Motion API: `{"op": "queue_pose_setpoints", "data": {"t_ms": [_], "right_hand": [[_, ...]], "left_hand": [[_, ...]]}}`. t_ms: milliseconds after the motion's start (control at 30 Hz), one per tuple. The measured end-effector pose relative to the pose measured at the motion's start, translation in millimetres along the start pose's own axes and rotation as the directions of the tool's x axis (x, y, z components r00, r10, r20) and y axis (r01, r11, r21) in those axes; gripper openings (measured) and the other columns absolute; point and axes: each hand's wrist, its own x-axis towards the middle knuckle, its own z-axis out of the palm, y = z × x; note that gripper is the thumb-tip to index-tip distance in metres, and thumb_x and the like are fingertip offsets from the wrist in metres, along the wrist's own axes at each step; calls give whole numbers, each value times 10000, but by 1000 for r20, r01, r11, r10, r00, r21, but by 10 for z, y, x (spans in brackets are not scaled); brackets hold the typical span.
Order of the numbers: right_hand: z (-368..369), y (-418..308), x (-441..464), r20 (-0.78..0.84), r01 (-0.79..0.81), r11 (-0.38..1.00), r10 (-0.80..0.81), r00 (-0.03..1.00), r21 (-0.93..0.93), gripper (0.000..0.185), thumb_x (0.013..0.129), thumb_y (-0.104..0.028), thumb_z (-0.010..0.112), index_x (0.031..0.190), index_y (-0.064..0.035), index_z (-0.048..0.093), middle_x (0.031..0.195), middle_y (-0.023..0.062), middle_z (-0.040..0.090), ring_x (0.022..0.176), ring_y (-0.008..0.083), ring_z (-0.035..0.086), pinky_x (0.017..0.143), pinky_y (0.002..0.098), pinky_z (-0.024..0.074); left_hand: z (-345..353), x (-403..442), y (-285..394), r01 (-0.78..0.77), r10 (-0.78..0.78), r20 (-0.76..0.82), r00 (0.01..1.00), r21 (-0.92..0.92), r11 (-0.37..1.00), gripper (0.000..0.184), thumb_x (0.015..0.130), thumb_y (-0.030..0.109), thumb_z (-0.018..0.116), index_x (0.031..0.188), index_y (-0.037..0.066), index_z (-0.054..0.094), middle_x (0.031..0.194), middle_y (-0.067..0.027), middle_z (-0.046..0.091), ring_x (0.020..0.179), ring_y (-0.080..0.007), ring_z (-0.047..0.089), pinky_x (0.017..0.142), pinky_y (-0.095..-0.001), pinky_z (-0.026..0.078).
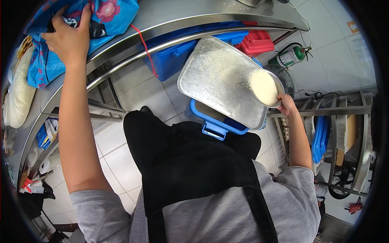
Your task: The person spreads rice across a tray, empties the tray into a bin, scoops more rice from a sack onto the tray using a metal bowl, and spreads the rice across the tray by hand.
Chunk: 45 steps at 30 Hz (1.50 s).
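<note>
My right hand grips the rim of a round metal bowl filled with white, rice-like grains. The bowl is over the right end of a shallow metal tray, which has more grains scattered across its far part. Below the tray is a blue-rimmed plastic bin, partly covered by it. At the upper left, my left hand has hold of a blue flower-patterned bag on the steel table, its thumb and fingers around the bunched fabric. Some fingertips are hidden in the folds.
The steel table curves across the top, with a red string hanging from it. A filled clear bag lies at left. Blue and red bins sit underneath. A fire extinguisher and metal rack stand right.
</note>
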Motion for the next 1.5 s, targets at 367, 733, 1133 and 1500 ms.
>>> {"op": "queue_pose_setpoints", "data": {"t_ms": [367,733,1133,1500], "right_hand": [[-46,-35,27,-100,7,1000,-4,995,27,237,831,-80,493,999,78,547,804,104,621,575,166,631,434,257,563],[718,-415,131,73,94,991,-87,994,-98,250,830,-72,495,1022,80,551,827,107,626,625,177,657,540,281,595],[1017,-574,309,75,118,993,-115,991,-33,239,851,-84,493,1008,77,576,838,111,644,633,166,660,552,258,589],[1139,-567,212,35,179,982,-178,983,-53,274,837,-82,501,1059,73,544,912,132,626,699,226,668,619,333,607]], "left_hand": [[-13,15,-19,16,-17,45,999,15,1000,751,728,689,668,1233,139,598,1208,-312,541,1167,-493,432,994,-514,380],[-12,11,-3,-8,8,3,1000,-10,1000,751,726,679,679,1228,126,600,1227,-317,523,1179,-473,429,1017,-503,359],[20,-7,-41,-24,24,0,1000,15,1000,752,733,685,666,1235,130,591,1227,-309,515,1174,-470,429,1013,-507,363],[19,-5,-45,-39,39,2,999,0,999,763,730,694,663,1238,130,587,1225,-312,512,1176,-476,423,1009,-511,362]]}}
